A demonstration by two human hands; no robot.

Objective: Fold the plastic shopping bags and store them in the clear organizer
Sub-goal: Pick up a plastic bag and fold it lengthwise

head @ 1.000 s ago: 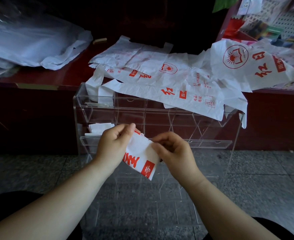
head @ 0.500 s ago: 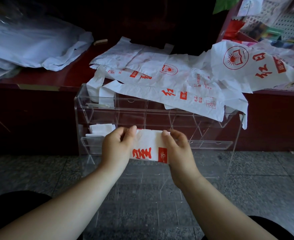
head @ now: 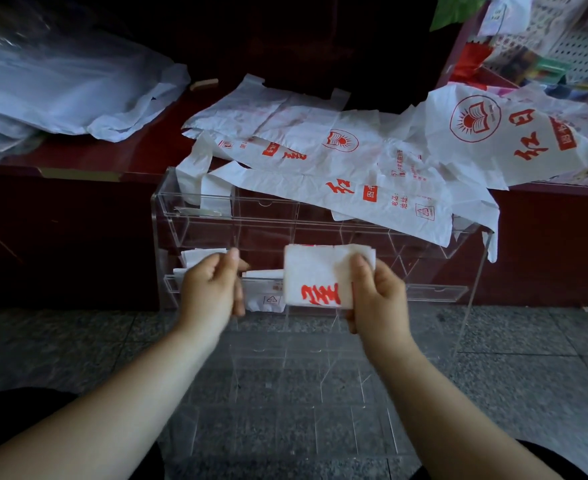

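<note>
Two bare forearms reach forward over a grey stone floor (head: 77, 344). The right hand (head: 377, 296) pinches a folded bag (head: 315, 277), a white square with red lettering, by its right edge. The left hand (head: 209, 292), blurred, is just left of it and apart, with fingers loosely curled and holding nothing. Beyond both hands stands a clear organizer (head: 434, 294) with rows of compartments; other folded bags (head: 264, 299) sit in its left compartments. Behind it is a dark red desk (head: 95, 155). Flat white printed bags (head: 320, 147) are spread on the desk and drape over the organizer's top. Clear plastic sheets (head: 60, 81) are heaped far left.
</note>
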